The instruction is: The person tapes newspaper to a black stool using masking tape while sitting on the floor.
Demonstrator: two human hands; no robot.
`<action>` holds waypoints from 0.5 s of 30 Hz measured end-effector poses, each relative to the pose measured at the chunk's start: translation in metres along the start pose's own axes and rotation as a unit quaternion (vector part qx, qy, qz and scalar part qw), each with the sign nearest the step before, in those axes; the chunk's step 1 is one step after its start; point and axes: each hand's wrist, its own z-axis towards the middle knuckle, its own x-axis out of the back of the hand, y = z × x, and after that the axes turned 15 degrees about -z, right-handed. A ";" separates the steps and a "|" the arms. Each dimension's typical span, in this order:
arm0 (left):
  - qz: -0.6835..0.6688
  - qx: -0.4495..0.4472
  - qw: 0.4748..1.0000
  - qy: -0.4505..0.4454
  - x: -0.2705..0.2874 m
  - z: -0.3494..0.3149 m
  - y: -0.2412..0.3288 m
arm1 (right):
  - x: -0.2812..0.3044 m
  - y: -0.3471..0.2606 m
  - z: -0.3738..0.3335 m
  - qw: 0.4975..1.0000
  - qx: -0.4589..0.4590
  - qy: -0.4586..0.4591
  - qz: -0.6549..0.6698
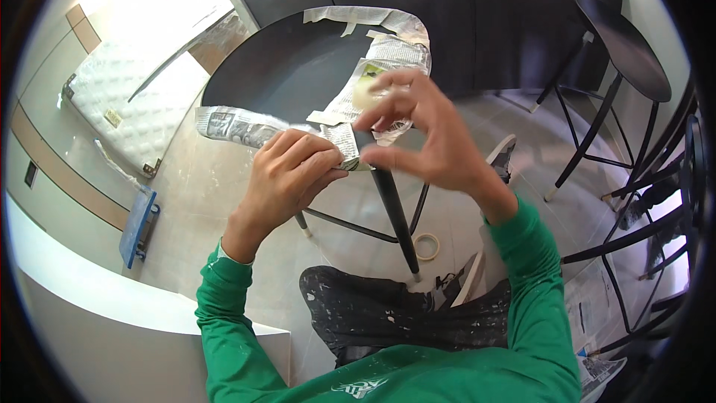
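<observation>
In front of me stands a black stool point(272, 67), its seat rim covered with newspaper strips point(242, 125) and pale masking tape point(363, 15). My left hand point(292, 168) is closed on the newspaper at the near edge of the seat, thumb and fingers pressed together around it. Just right of it, my right hand point(431, 130) hovers over the near right corner, fingers curved and apart, thumb close to the top of the stool leg point(393, 213). Nothing shows in its grasp. Both hands hide parts of the paper beneath them.
A roll of masking tape point(426, 247) lies on the tiled floor beside the leg. More black stools point(623, 48) stand at the right. Dark cabinets point(447, 22) line the back. At the left are a plastic-wrapped mattress point(142, 97), a blue dolly point(138, 227) and a white ledge point(142, 295).
</observation>
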 end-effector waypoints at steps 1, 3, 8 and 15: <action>-0.009 0.010 1.000 -0.009 0.002 0.001 0.000 | 0.001 -0.003 -0.007 0.999 -0.023 -0.031 -0.008; -0.016 0.014 1.000 -0.021 0.004 0.004 0.000 | -0.010 -0.004 -0.012 0.999 -0.022 -0.041 0.007; -0.037 0.029 0.998 -0.037 0.008 0.005 0.000 | -0.017 0.000 -0.008 0.987 -0.131 -0.081 0.035; 0.018 -0.078 0.997 0.011 -0.006 -0.007 -0.009 | -0.014 -0.011 0.001 0.977 -0.184 -0.105 0.017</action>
